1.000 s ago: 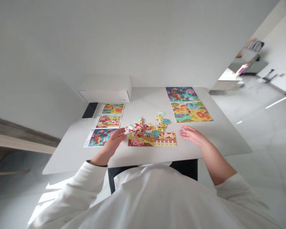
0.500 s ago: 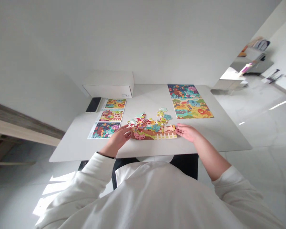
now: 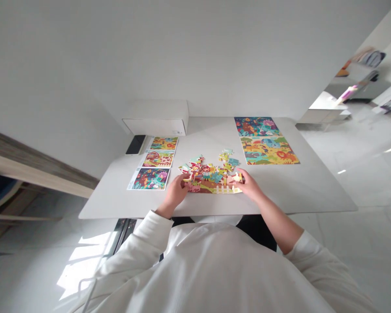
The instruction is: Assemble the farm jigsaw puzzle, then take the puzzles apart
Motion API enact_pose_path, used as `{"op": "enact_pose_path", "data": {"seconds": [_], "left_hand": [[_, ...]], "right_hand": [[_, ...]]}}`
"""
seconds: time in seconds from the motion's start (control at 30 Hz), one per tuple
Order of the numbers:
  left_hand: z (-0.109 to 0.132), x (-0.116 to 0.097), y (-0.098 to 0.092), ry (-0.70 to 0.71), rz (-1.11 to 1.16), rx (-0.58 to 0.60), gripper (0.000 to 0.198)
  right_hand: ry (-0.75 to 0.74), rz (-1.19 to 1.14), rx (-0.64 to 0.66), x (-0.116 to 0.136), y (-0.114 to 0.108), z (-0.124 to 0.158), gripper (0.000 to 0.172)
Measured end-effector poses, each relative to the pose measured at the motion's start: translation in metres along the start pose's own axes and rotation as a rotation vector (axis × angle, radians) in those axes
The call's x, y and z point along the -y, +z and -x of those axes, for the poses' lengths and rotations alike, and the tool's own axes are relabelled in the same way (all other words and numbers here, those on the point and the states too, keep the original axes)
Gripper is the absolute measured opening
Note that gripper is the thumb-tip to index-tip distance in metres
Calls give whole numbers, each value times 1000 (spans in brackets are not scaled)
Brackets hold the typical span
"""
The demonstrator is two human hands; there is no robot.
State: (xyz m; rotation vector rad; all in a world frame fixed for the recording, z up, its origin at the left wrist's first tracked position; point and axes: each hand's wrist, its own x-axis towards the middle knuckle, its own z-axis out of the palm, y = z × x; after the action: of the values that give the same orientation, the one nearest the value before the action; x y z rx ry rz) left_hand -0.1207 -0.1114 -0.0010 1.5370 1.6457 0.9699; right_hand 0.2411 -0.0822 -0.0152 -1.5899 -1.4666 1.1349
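1. Both hands have been drawn inward: the left hand (image 3: 176,193) is now set against the left end of the puzzle (image 3: 211,186), and the right hand (image 3: 247,184) against its right end.
2. Fingers are curled there (gripping or merely pressing cannot be told).
3. The puzzle is laid near the front edge of the table (image 3: 313,191).

Puzzle (image 3: 211,188): half-built, flat on bench (image 3: 299,187), centre, near front edge. Bottom strip is joined: brown ground, white fence, pink pig. Loose pieces (image 3: 206,170) heaped on and just behind it, mixed colours, random angles. Few strays (image 3: 228,155) lie apart, farther back-right.
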Motion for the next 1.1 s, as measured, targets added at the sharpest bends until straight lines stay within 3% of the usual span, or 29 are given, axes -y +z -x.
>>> {"op": "enact_pose_path", "data": {"seconds": [0.17, 0.27, 0.47, 0.63, 0.73, 0.83, 0.97, 1.1], "left_hand": [[-5, -5, 7, 6, -33, -79, 36], [-9, -8, 9, 39, -45, -71, 34], [-8, -15, 14, 297, -315, -93, 34], [-5, -21, 34, 463, -503, 40, 38], [-7, -20, 46, 496, -560, 157, 41], [-8, -16, 51, 501, -590, 178, 41], [-9, -13, 49, 507, -555, 153, 34], [-8, -16, 49, 481, -562, 151, 35]], "right_hand": [[-33, -238, 8, 25, -2, -6, 56], [-79, -285, 8, 44, -7, -15, 55], [-108, 30, -80, 60, -24, -34, 50], [-172, -3, -66, 61, -34, -43, 51], [-193, 137, -115, 57, -43, -47, 48], [-147, 233, -145, 50, -52, -48, 39], [-124, -109, -53, 52, -59, -40, 41], [-117, -404, 31, 69, -54, -38, 50]]}}
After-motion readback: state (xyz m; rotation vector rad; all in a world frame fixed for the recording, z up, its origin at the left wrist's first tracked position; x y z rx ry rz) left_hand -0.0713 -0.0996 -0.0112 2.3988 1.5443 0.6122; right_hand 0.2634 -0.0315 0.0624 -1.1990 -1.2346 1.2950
